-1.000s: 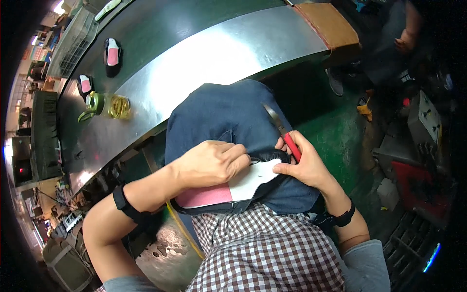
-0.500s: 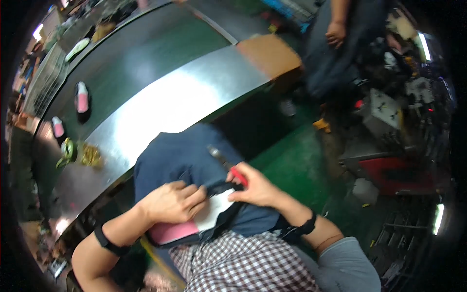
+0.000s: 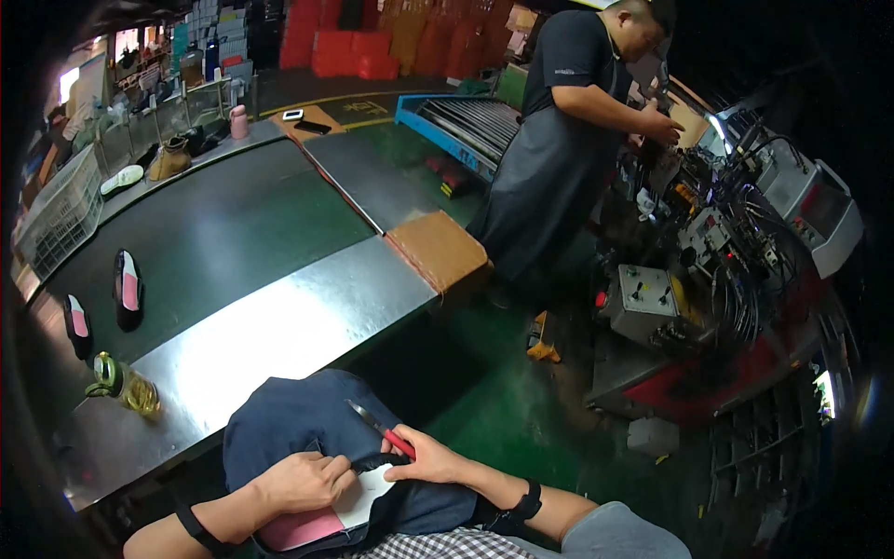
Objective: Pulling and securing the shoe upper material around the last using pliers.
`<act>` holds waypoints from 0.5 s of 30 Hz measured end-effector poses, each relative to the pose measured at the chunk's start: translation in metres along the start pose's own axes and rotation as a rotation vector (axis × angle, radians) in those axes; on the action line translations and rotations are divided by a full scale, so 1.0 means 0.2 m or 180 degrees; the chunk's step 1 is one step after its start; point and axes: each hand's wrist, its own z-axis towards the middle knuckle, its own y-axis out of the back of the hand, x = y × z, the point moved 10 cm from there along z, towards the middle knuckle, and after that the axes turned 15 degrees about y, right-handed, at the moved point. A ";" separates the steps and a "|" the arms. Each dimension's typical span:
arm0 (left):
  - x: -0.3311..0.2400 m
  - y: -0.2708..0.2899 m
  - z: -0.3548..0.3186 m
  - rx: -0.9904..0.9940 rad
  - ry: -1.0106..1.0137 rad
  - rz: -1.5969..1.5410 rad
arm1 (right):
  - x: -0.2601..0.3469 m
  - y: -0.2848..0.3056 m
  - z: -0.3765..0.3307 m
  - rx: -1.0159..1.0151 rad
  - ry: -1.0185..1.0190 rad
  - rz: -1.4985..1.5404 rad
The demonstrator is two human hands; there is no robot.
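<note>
Head view: right hand (image 3: pixel 426 458) closed round red-handled tool (image 3: pixel 384 430), tip pointing away from wearer; thumb on white end of pink-and-white shoe piece (image 3: pixel 343 512), seemingly steadying it. Piece lies between hands on blue cloth (image 3: pixel 270 424), perhaps for padding. Left hand (image 3: pixel 303 484) curled over piece's far edge; cannot tell whether fingers pinch anything. Beyond left hand, on bench (image 3: pixel 307 303): bottle (image 3: pixel 130 387), 2 similar pieces (image 3: pixel 128 284).

Workshop — metal bench (image 3: pixel 270 326), roller conveyor (image 3: pixel 473 119), machinery (image 3: pixel 644 291).

Black pink-and-white-insoled shoe (image 3: pixel 358 501) on dark-blue cloth (image 3: pixel 293 410), before long grey metal benchtop (image 3: pixel 270 321); thereon green-lidded clear bottle (image 3: pixel 135 391) left, flat brown cardboard (image 3: pixel 436 250) right
</note>
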 end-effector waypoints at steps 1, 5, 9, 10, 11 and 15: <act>0.00 0.01 -0.01 -0.0028 0.0019 0.0022 | 0.00 0.00 0.00 0.0041 0.0011 -0.0004; -0.02 0.04 -0.03 -0.0167 -0.0137 0.0012 | -0.01 0.00 0.00 0.0084 -0.0011 -0.0042; -0.02 0.06 -0.02 -0.0291 -0.0177 0.0129 | 0.01 0.01 0.01 0.0025 0.0046 0.0050; -0.03 0.07 -0.02 -0.0314 -0.0173 0.0136 | 0.00 0.00 0.01 0.0044 0.0025 0.0019; -0.04 0.08 -0.02 -0.0312 -0.0164 0.0131 | 0.00 0.00 0.01 0.0060 0.0003 -0.0009; -0.04 0.06 -0.03 -0.0248 -0.0114 0.0240 | 0.00 -0.03 0.01 0.0079 -0.0059 0.0022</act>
